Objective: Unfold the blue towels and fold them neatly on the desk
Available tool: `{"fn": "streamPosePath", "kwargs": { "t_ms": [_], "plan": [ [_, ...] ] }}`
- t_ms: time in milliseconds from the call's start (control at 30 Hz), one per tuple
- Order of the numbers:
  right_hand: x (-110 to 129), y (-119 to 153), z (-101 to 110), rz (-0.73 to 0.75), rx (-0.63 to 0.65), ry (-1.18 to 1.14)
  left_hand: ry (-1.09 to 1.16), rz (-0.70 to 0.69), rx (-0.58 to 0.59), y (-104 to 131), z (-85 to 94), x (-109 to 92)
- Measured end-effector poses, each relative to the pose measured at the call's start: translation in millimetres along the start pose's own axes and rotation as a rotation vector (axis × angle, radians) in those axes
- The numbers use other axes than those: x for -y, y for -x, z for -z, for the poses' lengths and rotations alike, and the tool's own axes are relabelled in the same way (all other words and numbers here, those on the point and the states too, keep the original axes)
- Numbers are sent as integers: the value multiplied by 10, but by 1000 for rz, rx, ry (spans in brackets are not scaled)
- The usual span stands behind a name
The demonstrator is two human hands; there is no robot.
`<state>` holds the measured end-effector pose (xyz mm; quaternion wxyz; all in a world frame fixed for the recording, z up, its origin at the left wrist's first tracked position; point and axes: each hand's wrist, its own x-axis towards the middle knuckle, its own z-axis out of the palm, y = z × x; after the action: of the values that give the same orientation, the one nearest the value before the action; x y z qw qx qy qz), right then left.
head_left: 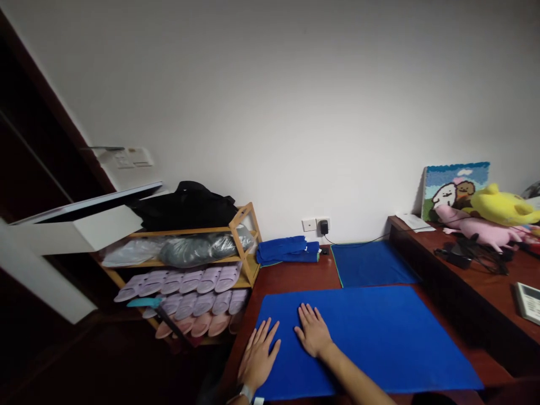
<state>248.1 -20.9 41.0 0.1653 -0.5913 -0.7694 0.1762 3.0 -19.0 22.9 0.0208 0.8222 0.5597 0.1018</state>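
A blue cloth (379,337) lies spread flat on the dark red wooden table (297,278). My left hand (258,354) rests at the cloth's left edge with its fingers stretched out, partly over the bare wood. To the right of it, my right hand (313,331) is laid flat on the cloth, fingers extended. Neither hand grips anything. A small white tag (259,400) shows at the cloth's near left corner. Behind, against the wall, are rolled or folded blue cloths (287,250) and a second flat blue cloth (373,263) with a green edge.
A wooden shoe rack (248,242) with several slippers (206,279) and a black bag (189,208) stands left. A black plug (324,226) sits in the wall socket. On the raised surface at right are plush toys (485,228), cables (481,256) and a white device (528,301).
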Motion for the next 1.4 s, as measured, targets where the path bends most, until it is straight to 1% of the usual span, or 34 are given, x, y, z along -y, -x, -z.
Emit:
{"fn": "streamPosePath", "kwargs": {
  "t_ms": [67,133,167,233,333,400,467,533,600,700,800,867,900,967,1033,1100,1200,1300,1400],
  "plan": [
    [-151,-25,74,-109,3,46,-1,7,-1,6,0,3],
    [-479,37,210,-218,-14,100,-4,11,-14,10,0,8],
    [-703,101,294,-272,-23,130,-4,10,-16,11,1,11],
    [-1238,288,485,-381,-36,195,-4,5,-18,6,4,16],
    [-2112,661,822,-562,-52,290,-2,2,-18,-11,5,22],
    [-2623,913,1046,-676,-56,316,-4,6,-16,-22,-6,24],
    [-3013,1121,1213,-747,-59,331,-12,10,-9,-24,-23,25],
    [-3273,1262,1285,-753,-76,337,-24,17,-1,-18,-29,25],
    [-3427,1332,1262,-724,-104,341,-32,25,22,-24,2,24],
    [-3549,1353,1144,-688,-128,348,-32,67,51,-127,141,23],
    [-3622,1355,1054,-686,-135,353,-48,142,-13,-418,310,33],
    [-3662,1367,1030,-690,-146,357,-57,146,-47,-682,353,52],
    [-3680,1375,1024,-687,-151,358,-56,127,-45,-812,342,62],
    [-3713,1392,1012,-671,-159,356,-43,71,-10,-1026,266,76],
    [-3743,1401,995,-650,-166,354,-30,30,35,-1151,149,81],
    [-3770,1397,974,-643,-182,350,-21,32,60,-1191,34,94],
    [-3793,1388,957,-660,-203,353,-33,95,58,-1173,-90,156],
    [-3787,1399,970,-654,-185,395,-48,147,55,-1153,-164,245],
    [-3755,1414,1006,-645,-168,393,-42,154,50,-1150,-222,303]
  ]
}}
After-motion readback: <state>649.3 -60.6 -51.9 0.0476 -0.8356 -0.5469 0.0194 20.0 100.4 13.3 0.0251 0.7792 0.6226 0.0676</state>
